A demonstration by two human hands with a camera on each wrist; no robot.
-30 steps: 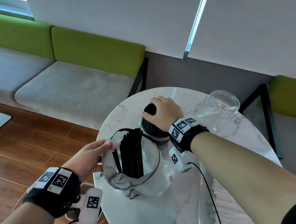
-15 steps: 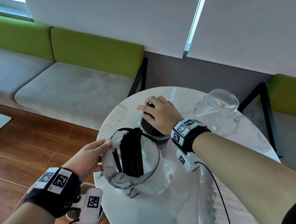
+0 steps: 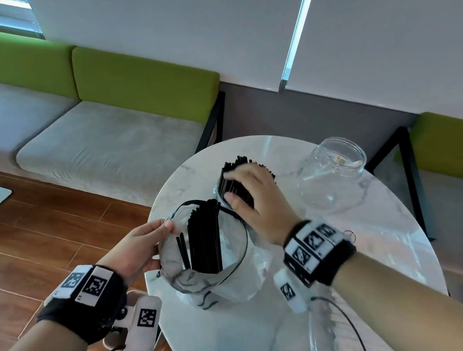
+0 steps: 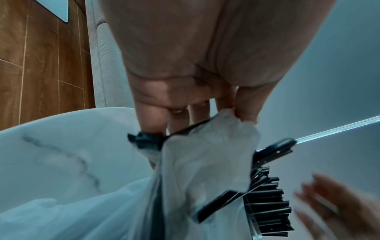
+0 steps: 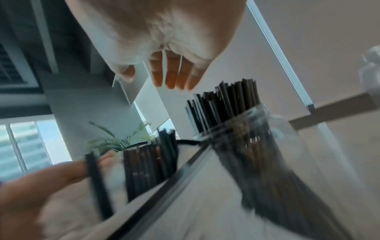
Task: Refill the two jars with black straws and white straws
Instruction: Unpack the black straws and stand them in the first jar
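A clear jar [image 3: 218,189] packed with black straws [image 3: 240,163] stands mid-table. My right hand [image 3: 243,187] hovers over the straw tops with straight fingers [image 5: 174,76] and holds nothing. In the right wrist view the jar's straws [image 5: 226,100] stand just below the fingertips. My left hand [image 3: 166,228] pinches the rim of a clear plastic bag [image 3: 230,266] with thumb and fingers [image 4: 244,113] and keeps it open. More black straws [image 3: 203,238] stand in the bag. A second clear jar [image 3: 334,179] at the right holds a few white straws.
The round marble table [image 3: 380,244] ends just left of the bag, above the wood floor. An empty clear plastic sleeve [image 3: 318,331] lies at the front right. A grey and green bench [image 3: 103,148] runs along the wall behind.
My right hand has lifted off the straws in the jar, straightened its fingers and drawn back toward me, which uncovers the straw tops. The left hand and the bag have stayed put.
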